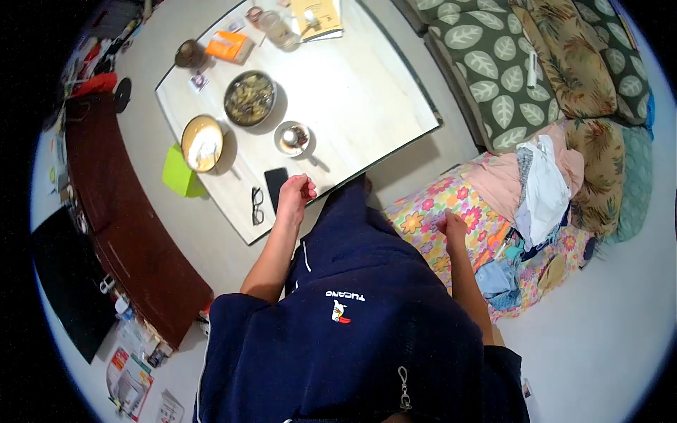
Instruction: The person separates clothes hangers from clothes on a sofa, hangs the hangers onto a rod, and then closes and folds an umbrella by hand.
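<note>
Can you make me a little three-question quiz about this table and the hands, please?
1. True or false: the left hand holds the phone.
2. Which thing lies nearest the phone on the table? A: glasses B: orange packet C: booklet
3. What is under the right hand?

Key
1. False. The left hand is curled shut beside the phone, holding nothing that shows.
2. A.
3. A flowered cloth next to a pile of clothes.
</note>
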Motion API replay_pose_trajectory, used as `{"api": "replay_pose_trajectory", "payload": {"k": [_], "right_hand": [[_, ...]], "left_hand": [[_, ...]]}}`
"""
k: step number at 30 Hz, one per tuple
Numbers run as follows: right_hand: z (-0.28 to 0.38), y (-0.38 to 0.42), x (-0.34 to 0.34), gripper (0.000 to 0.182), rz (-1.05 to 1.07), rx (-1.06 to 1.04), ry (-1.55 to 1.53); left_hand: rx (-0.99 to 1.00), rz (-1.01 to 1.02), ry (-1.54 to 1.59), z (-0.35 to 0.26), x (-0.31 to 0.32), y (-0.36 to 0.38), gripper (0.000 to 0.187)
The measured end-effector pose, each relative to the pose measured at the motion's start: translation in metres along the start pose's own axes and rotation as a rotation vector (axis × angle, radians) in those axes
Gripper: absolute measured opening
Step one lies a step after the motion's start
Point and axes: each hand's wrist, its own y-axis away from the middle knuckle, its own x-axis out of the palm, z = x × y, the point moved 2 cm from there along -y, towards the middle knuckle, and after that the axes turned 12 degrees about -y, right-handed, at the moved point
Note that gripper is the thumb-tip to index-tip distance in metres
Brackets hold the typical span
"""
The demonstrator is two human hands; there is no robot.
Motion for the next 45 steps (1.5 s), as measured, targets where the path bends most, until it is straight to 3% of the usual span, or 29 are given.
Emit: {"api": "replay_pose_trajectory", "payload": {"k": [3,9,12,13,16,17,22,25,26,27,28,30,32,34,36,37,38,39,42,44,45], "right_hand": [[0.027,-0.016,0.017,0.030,0.001,-0.024,-0.048],[0.065,-0.042,0.076,0.032,0.107,0.024,-0.101],[0.067,-0.062,0.080,0.029,0.173,0.097,0.049],[0.071,-0.064,0.079,0.031,0.185,0.114,0.043],[0.074,-0.095,0.060,0.036,0.244,0.072,0.129],[0.105,-0.083,0.066,0.034,0.195,0.092,0.129],[0.130,-0.118,0.024,0.030,0.229,0.041,0.100],[0.135,-0.134,-0.020,0.025,0.252,-0.050,0.028],[0.152,-0.125,-0.030,0.025,0.194,-0.032,0.030],[0.155,-0.129,-0.045,0.025,0.176,-0.039,0.010],[0.151,-0.137,-0.061,0.026,0.166,-0.041,-0.014],[0.136,-0.152,-0.097,0.023,0.123,-0.034,-0.142],[0.130,-0.167,-0.124,0.019,0.061,-0.040,-0.189],[0.140,-0.165,-0.154,0.015,-0.036,-0.048,-0.161],[0.174,-0.143,-0.165,0.007,-0.095,-0.007,-0.441],[0.174,-0.145,-0.173,0.005,-0.091,0.003,-0.589],[0.178,-0.146,-0.183,0.005,-0.084,0.008,-0.733],[0.147,-0.173,-0.196,0.009,0.003,-0.087,-0.733],[0.244,-0.137,-0.192,0.033,0.199,-0.012,-1.387],[0.292,-0.127,-0.195,0.055,0.459,-0.132,-1.588],[0.313,-0.123,-0.194,0.057,0.466,-0.172,-1.583]], "left_hand": [[-0.014,-0.001,-0.038,-0.019,0.018,-0.024,0.015],[-0.286,-0.489,0.029,0.014,-0.031,-0.069,0.027],[-0.138,-0.445,0.105,0.027,-0.058,-0.102,0.029],[-0.179,-0.506,0.111,0.029,-0.055,-0.112,0.032],[-0.319,-0.615,0.233,0.016,-0.043,-0.136,0.050],[-0.295,-0.621,0.304,0.018,-0.045,-0.143,0.054],[-0.200,-0.680,0.536,0.032,-0.055,-0.171,0.062],[-0.216,-0.588,0.342,0.057,-0.082,-0.169,0.064],[-0.282,-0.723,0.385,0.038,-0.050,-0.141,0.067],[-0.256,-0.644,0.286,0.049,-0.060,-0.131,0.070],[-0.255,-0.796,0.218,0.047,-0.038,-0.113,0.057],[-0.317,-0.621,0.061,0.087,-0.067,-0.108,0.033],[-0.386,-0.562,-0.068,0.087,-0.001,-0.090,0.022],[-0.276,-0.507,-0.044,0.092,0.063,-0.093,0.012],[-0.119,-0.103,-0.162,0.053,0.167,-0.095,0.010],[0.017,0.002,-0.288,0.021,0.239,-0.083,0.012],[0.025,0.082,-0.383,-0.008,0.305,-0.078,0.011],[0.055,0.224,-0.388,-0.032,0.353,-0.079,0.012],[0.149,0.741,-0.230,-0.086,0.505,-0.061,0.030],[0.085,0.778,-0.173,-0.117,0.588,-0.009,0.042],[0.096,0.879,-0.130,-0.125,0.614,0.003,0.048]]}}
